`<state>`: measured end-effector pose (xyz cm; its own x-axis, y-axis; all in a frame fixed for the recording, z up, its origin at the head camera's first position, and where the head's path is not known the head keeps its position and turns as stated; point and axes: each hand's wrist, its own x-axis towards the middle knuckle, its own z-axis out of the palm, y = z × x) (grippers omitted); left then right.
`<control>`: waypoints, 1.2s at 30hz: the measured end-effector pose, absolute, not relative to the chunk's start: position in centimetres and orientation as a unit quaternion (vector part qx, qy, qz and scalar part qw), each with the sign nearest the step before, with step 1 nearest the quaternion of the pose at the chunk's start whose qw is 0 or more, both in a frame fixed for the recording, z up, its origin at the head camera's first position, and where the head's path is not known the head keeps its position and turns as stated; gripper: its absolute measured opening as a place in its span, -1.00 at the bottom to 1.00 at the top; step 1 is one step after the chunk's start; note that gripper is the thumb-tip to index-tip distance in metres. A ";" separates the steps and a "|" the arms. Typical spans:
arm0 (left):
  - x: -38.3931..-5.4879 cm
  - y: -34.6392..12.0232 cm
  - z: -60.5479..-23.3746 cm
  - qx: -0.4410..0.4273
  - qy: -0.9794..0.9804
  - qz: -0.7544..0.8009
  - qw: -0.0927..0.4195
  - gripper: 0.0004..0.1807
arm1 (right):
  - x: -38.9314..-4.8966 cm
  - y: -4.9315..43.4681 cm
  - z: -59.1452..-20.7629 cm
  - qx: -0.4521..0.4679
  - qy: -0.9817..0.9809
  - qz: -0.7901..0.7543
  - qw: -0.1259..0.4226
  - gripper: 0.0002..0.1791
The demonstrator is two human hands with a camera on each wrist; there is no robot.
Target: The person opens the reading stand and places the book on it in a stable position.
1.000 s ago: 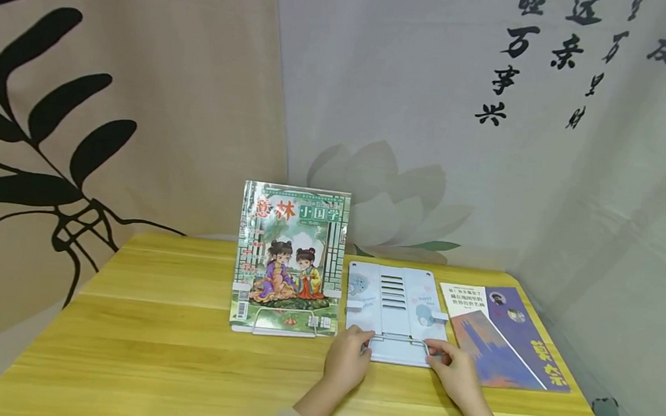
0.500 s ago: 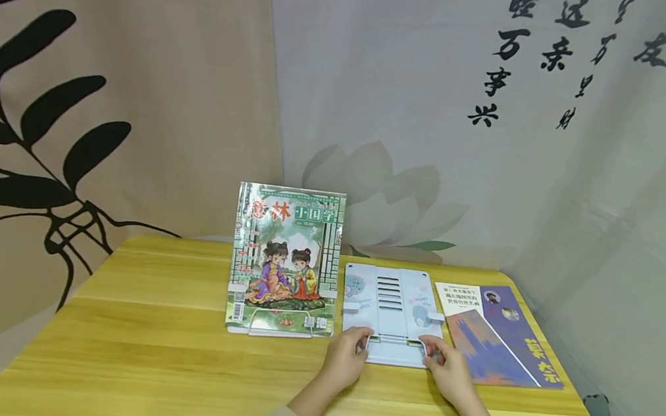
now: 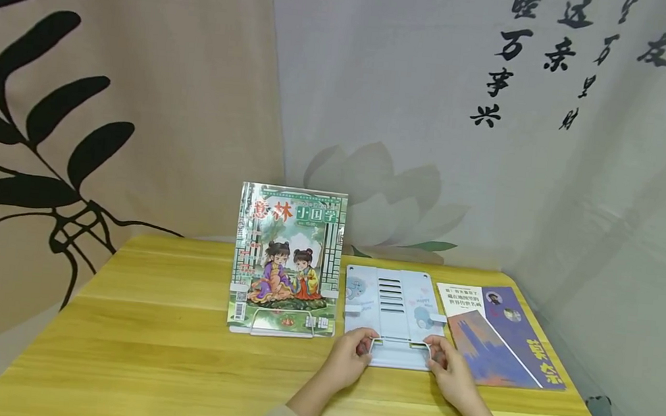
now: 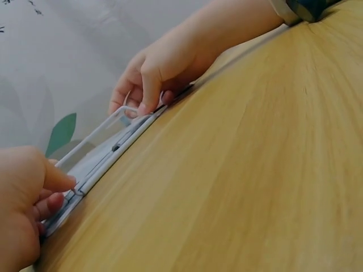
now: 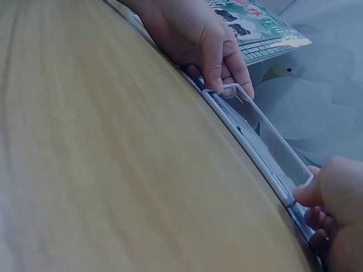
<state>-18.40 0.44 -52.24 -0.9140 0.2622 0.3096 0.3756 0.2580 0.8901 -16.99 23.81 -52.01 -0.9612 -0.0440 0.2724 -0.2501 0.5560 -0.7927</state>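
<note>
A light blue book stand (image 3: 391,319) with slots down its middle lies on the table in front of me. Along its near edge, a white wire holder (image 5: 276,134) stands up from the plate. My left hand (image 3: 350,356) pinches the left end of this wire between thumb and fingers. The right hand (image 3: 454,372) pinches the other end the same way. In the left wrist view, both the left hand (image 4: 25,195) and the right hand (image 4: 164,71) sit at the wire's corners. Some fingertips are hidden behind the wire and plate.
To the left, a green magazine (image 3: 288,263) stands upright on another stand with a wire holder (image 3: 281,334). A purple book (image 3: 511,342) lies flat to the right, close beside the blue stand. Behind the wooden table (image 3: 164,365) hangs a printed curtain (image 3: 200,91).
The blue stand has shifted slightly toward me, with both hands on its wire holder throughout. The whole head view has also shifted a little. Magazine and purple book stay in place.
</note>
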 end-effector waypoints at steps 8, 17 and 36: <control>-19.4 0.3 -51.0 -0.179 -0.802 -0.555 0.129 -0.67 | -17.7 24.5 -50.8 0.074 -0.867 0.466 0.160 -0.67; -22.0 0.6 -49.4 -0.142 -0.825 -0.529 0.137 -0.42 | -20.2 26.1 -49.7 0.057 -0.881 0.447 0.146 -0.45; -25.7 2.1 -49.9 -0.037 -0.853 -0.511 0.095 -0.21 | -26.1 27.0 -51.4 0.109 -0.915 0.380 0.079 -0.25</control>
